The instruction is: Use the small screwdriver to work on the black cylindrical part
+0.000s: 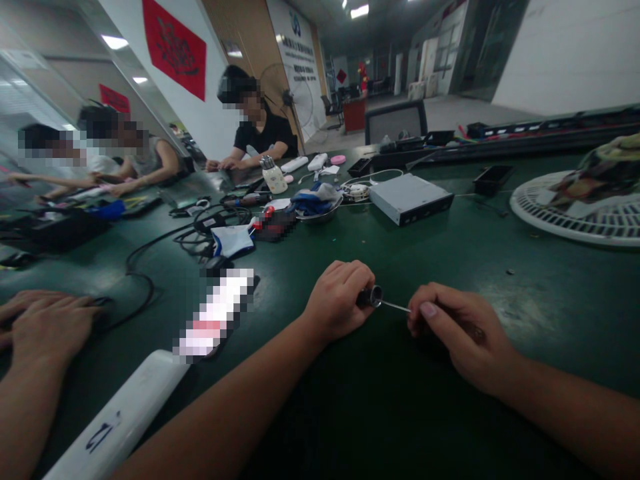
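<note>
Head view: the left hand (340,300) fists a small screwdriver (371,297) whose thin shaft points right, almost level above the green bench (280,300), its tip meeting the fingertips of the right hand (460,337); the hands stay slightly apart, joined only by the tool. Farther ahead, a steel bowl (320,217) holds blue-and-white cloth (313,200). A co-worker's hand (43,327) rests at far left.

Thin metal pin (395,306), level, projecting from short dark metal-rimmed cylinder (375,297).
</note>
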Demonstrator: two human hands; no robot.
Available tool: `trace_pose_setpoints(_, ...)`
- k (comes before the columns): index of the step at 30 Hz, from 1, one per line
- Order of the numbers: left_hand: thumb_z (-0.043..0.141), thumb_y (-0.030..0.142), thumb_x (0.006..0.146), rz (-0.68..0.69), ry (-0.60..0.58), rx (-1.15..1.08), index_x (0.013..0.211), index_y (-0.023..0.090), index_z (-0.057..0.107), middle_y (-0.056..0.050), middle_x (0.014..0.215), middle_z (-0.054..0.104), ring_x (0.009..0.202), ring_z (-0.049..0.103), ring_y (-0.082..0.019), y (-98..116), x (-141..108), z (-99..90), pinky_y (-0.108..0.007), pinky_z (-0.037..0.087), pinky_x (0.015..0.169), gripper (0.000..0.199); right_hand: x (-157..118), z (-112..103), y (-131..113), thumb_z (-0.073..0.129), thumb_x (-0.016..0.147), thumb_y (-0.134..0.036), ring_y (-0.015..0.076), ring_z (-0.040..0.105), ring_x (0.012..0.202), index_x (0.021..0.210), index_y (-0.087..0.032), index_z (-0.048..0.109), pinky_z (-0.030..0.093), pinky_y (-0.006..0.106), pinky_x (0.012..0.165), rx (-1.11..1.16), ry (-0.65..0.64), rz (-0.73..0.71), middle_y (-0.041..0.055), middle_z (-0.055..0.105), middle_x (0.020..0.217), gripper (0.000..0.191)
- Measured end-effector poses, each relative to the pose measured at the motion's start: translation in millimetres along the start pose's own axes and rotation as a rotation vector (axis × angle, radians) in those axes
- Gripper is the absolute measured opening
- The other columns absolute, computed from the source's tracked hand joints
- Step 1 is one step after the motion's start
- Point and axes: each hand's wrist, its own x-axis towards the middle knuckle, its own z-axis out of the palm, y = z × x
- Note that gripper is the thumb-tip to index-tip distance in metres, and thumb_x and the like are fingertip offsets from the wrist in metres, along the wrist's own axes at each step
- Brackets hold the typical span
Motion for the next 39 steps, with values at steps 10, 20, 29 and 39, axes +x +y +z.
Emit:
trace_pose_setpoints(10,0.063,0.015,0.078,0.021,-0.005,0.005,0.085,0.020,0.046,-0.001,0.086,0.061,0.079,0.056,-0.015,-0.3,-0.2,0.0,-0.031,0.042,0.075,0.018,-0.9,1.4,3.6,0.046,0.102,-0.033,0.0134,0.059,0.061,0.081,-0.021,0.061,0.044,0.027,0.055,-0.001,0.028,0.020,0.0001,0.061,0.069,0.028)
trace_pose_setpoints(20,0.062,0.015,0.079,0.024,-0.011,0.006,0.085,0.020,0.047,-0.001,0.087,0.061,0.079,0.056,-0.015,0.8,0.0,-0.9,-0.030,0.042,0.075,0.017,-0.4,0.8,3.8,0.046,0.102,-0.033,0.0128,0.058,0.060,0.082,-0.021,0.061,0.043,0.026,0.054,-0.012,0.011,0.004,-0.0005,0.061,0.069,0.027)
trace_pose_setpoints(29,0.061,0.016,0.079,0.029,-0.011,0.013,0.085,0.020,0.047,-0.001,0.086,0.061,0.079,0.056,-0.015,0.0,0.2,-0.6,-0.030,0.042,0.075,0.016,0.3,0.9,3.1,0.045,0.102,-0.031,0.0127,0.060,0.062,0.083,-0.021,0.061,0.045,0.025,0.056,0.020,0.039,0.015,-0.0005,0.061,0.070,0.027)
trace_pose_setpoints(39,0.062,0.016,0.078,0.008,-0.022,0.002,0.085,0.020,0.047,-0.001,0.086,0.061,0.079,0.056,-0.015,0.6,0.2,-0.3,-0.030,0.041,0.075,0.018,-0.4,0.7,2.4,0.044,0.102,-0.032,0.0136,0.059,0.062,0.082,-0.021,0.060,0.045,0.027,0.056,0.039,0.037,0.025,0.0000,0.060,0.070,0.028)
